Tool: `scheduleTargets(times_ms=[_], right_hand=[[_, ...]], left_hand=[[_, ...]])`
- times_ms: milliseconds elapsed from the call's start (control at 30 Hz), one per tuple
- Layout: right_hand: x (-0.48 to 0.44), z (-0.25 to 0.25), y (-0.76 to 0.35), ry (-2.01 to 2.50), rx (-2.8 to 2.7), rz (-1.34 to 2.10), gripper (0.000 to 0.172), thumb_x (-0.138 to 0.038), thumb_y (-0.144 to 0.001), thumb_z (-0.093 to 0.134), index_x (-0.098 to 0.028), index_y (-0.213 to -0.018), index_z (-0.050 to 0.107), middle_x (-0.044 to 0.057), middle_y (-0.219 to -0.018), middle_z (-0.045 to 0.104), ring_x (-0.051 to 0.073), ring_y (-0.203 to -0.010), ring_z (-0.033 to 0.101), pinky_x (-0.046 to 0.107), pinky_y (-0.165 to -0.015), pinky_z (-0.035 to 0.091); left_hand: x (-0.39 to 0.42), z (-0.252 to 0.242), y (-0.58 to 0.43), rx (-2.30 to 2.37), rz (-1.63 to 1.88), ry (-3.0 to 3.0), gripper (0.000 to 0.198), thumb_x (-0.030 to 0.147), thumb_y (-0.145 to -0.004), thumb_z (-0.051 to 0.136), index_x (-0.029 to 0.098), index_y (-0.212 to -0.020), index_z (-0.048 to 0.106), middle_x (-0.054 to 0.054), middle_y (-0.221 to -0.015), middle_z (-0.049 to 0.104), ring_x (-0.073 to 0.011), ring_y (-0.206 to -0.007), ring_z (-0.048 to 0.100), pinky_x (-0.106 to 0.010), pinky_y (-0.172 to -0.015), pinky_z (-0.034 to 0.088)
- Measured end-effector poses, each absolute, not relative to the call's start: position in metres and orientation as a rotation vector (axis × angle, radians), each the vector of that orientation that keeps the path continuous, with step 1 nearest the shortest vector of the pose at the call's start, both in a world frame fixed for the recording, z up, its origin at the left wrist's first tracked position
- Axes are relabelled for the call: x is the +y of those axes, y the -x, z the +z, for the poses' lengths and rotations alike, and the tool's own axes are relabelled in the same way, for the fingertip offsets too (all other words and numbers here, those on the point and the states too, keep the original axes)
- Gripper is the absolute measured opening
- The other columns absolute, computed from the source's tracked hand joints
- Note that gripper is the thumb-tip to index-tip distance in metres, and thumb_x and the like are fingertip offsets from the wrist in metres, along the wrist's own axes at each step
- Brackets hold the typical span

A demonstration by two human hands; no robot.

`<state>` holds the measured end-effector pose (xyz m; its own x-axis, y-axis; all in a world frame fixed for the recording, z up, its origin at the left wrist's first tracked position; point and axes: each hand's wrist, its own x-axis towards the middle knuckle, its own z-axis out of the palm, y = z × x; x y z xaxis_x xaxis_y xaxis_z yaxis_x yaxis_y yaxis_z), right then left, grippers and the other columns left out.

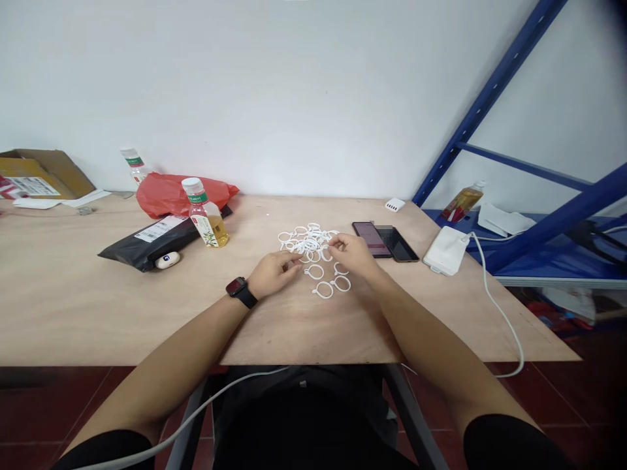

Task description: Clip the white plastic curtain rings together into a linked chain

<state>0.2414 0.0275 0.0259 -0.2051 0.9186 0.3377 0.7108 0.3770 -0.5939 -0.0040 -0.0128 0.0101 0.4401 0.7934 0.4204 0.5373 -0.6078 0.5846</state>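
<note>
A heap of white curtain rings (311, 244), each with a small eyelet, lies on the wooden table. At the heap's left edge, my left hand (275, 273) rests with its thumb and index finger slightly apart and the fingertips next to the rings. On the other side, my right hand (353, 254) has its thumb and fingers pinched at the heap's right edge, on what looks like one white curtain ring (326, 254). Several rings lie loose nearer to me, among them one ring (323, 290) and another ring (314, 272).
Left of the heap stand a drink bottle (209, 222), a black parcel bag (147, 243), a small white case (167, 260) and a red plastic bag (164, 196). To the right lie two phones (372, 239) and a white power bank (447, 250) with a cable. A blue rack (529, 171) borders the table.
</note>
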Motion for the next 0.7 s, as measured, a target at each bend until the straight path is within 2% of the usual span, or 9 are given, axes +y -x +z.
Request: scheduleTargets(times_ms=[100,300,433,700], right_hand=[[0.008,0.024,-0.213,1.289,-1.957,0.486,0.010,-0.026,-0.082,0.060,-0.022,-0.083,0.069,0.000,-0.079,0.073,0.014,-0.070,0.065,0.024,-0.065,0.047],[-0.008,0.017,-0.190,1.185,-1.953,0.481,0.008,-0.025,-0.083,0.061,-0.023,-0.082,0.068,-0.001,-0.077,0.073,0.014,-0.072,0.067,0.024,-0.066,0.049],[-0.005,0.016,-0.194,1.183,-1.904,0.470,0.008,-0.026,-0.082,0.062,-0.021,-0.078,0.068,-0.001,-0.074,0.072,0.013,-0.066,0.066,0.023,-0.063,0.048],[-0.006,0.012,-0.193,1.153,-1.901,0.346,0.009,-0.027,-0.082,0.062,-0.021,-0.076,0.068,-0.001,-0.069,0.070,0.013,-0.063,0.063,0.023,-0.061,0.046]], left_hand=[[-0.015,0.011,0.002,1.109,1.026,-2.202,0.033,0.032,-0.088,0.058,0.016,-0.116,0.068,-0.006,-0.093,0.073,-0.0109,-0.063,0.059,-0.023,-0.061,0.048],[-0.019,0.013,0.000,1.097,1.140,-2.011,0.028,0.028,-0.083,0.062,0.014,-0.106,0.072,-0.004,-0.081,0.074,-0.0102,-0.061,0.061,-0.019,-0.056,0.047],[-0.017,0.013,-0.001,1.102,1.210,-1.913,0.024,0.027,-0.081,0.063,0.014,-0.097,0.074,-0.005,-0.083,0.075,-0.0118,-0.065,0.065,-0.020,-0.060,0.051],[-0.012,0.010,0.000,1.030,1.267,-1.677,0.030,0.035,-0.076,0.069,0.012,-0.094,0.073,-0.007,-0.078,0.075,-0.0121,-0.059,0.063,-0.022,-0.055,0.051]])
